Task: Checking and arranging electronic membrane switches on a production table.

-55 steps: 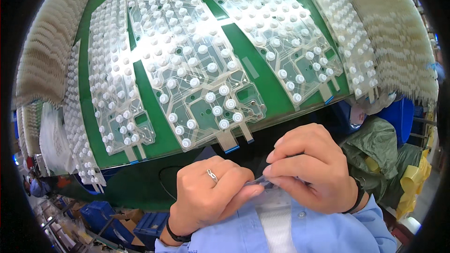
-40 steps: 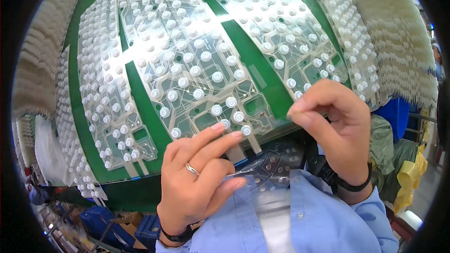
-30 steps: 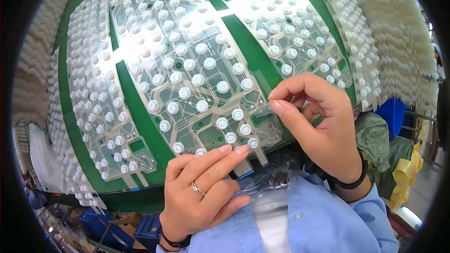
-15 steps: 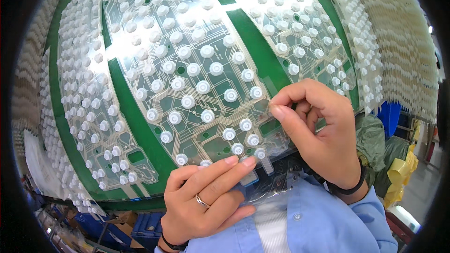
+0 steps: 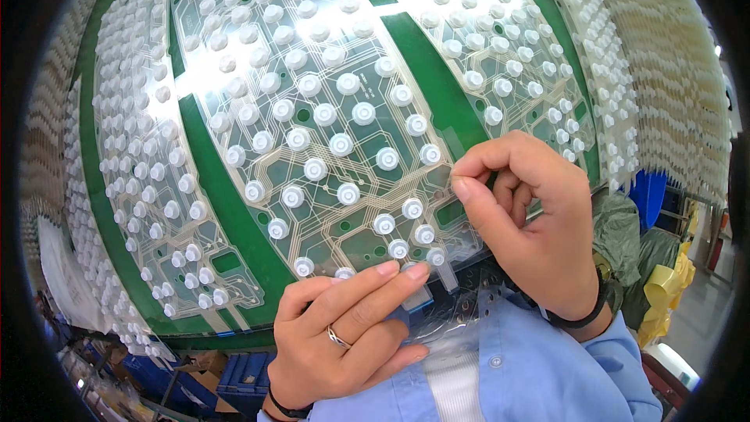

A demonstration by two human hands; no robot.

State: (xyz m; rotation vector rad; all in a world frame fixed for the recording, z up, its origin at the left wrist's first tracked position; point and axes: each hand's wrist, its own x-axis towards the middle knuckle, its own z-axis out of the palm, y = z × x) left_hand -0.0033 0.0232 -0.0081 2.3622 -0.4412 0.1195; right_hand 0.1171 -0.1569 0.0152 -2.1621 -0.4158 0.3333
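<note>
A clear keyboard membrane (image 5: pixel 367 176) with printed traces and white rubber domes lies on a green board (image 5: pixel 426 70) in front of me. My left hand (image 5: pixel 348 324) rests at its near edge, fingers stretched out and lying over the lowest domes. It grips nothing. By the membrane's right edge, my right hand (image 5: pixel 531 219) is closed in a pinch of thumb and forefinger. The pinch seems to hold the edge of the clear sheet; the exact spot between the fingertips is hidden. Crumpled clear film (image 5: pixel 461 316) hangs below the near edge, between the hands.
Similar membranes lie to the left (image 5: pixel 156 180) and right (image 5: pixel 500 55) on the same board. Layered stacks of domed sheets (image 5: pixel 672 78) stand at the far right. Blue bins (image 5: pixel 246 379) are at lower left; a green bag (image 5: pixel 617 230) and yellow wrapping (image 5: pixel 668 289) sit at the right.
Both hands keep almost the same place and pose. The membranes appear shifted only slightly in the picture.
</note>
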